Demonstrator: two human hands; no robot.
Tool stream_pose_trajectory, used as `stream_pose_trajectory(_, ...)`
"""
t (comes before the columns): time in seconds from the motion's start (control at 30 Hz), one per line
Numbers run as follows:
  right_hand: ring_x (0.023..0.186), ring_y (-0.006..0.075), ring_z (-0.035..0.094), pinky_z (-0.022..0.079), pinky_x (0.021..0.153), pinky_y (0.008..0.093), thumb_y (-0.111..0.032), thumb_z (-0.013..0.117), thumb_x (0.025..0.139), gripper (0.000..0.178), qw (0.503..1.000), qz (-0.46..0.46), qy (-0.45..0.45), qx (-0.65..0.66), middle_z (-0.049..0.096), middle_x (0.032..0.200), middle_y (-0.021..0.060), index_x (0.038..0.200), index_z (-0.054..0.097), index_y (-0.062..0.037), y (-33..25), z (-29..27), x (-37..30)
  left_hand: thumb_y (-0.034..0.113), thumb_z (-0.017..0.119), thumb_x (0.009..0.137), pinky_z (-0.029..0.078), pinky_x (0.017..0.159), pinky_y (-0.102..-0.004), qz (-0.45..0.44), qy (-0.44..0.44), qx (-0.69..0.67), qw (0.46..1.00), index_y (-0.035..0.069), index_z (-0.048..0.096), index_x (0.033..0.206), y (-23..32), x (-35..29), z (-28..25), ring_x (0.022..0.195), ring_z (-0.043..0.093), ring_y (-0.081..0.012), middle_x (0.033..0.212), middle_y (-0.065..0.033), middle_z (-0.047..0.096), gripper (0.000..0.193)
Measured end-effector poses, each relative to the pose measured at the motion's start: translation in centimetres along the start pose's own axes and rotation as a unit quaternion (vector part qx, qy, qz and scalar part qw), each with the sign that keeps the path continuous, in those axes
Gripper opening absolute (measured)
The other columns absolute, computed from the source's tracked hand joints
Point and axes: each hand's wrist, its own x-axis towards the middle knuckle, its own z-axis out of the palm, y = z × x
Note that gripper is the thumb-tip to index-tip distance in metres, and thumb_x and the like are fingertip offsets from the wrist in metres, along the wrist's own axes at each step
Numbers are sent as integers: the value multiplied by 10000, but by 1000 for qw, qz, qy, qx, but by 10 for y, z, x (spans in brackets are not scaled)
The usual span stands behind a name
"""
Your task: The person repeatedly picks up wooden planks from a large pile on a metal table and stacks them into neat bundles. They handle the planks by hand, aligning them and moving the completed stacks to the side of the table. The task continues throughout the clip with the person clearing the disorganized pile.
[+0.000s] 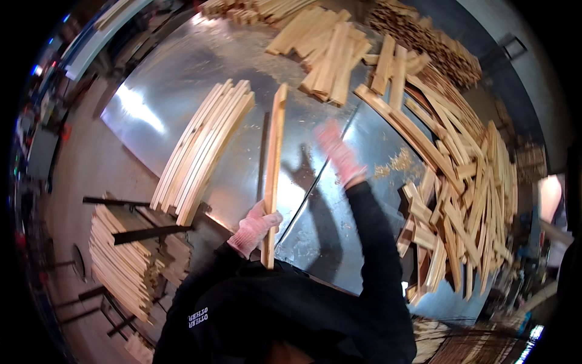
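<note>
My left hand (pixel 253 230), in a pinkish work glove, is closed around the lower part of a long wooden slat (pixel 276 151). The slat points away from me over the metal table, its near end close to my body. Also gloved, my right hand (pixel 339 150) is in the air over the table, right of the slat and apart from it. Motion blurs it, but its fingers look stretched out, its shadow on the metal shows them spread, and nothing shows in it. A row of wooden slats (pixel 203 148) lies side by side to the left of the held one.
The shiny metal table (pixel 242 145) has a seam and some wood shavings (pixel 397 162). A jumbled heap of wood pieces (pixel 454 212) covers its right side. Flat boards (pixel 333 54) lie at the far side. Stacked slats (pixel 121 261) sit on a metal rack at the lower left.
</note>
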Motion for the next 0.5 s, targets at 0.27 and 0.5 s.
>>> stream_pose_trajectory(0.27, 832, 143, 649, 549, 711, 316, -129, 653, 874, 477, 907, 203, -203, -308, 679, 983, 105, 1342, 570, -90, 23, 153, -74, 367, 748, 811, 311, 1172, -499, 265, 326, 377, 826, 69, 453, 1456, 63, -74, -45, 1372, 452, -355, 1430, -190, 512, 770)
stream_pose_trajectory(0.5, 1093, 389, 635, 494, 989, 477, -106, 697, 845, 586, 574, -288, -540, -544, 653, 1240, 172, 1409, 543, -76, -45, 290, -123, 254, 587, 863, 541, 852, -515, 88, 209, 736, 637, 126, 617, 1039, 51, -218, -155, 891, 698, -251, 966, -37, 699, 219)
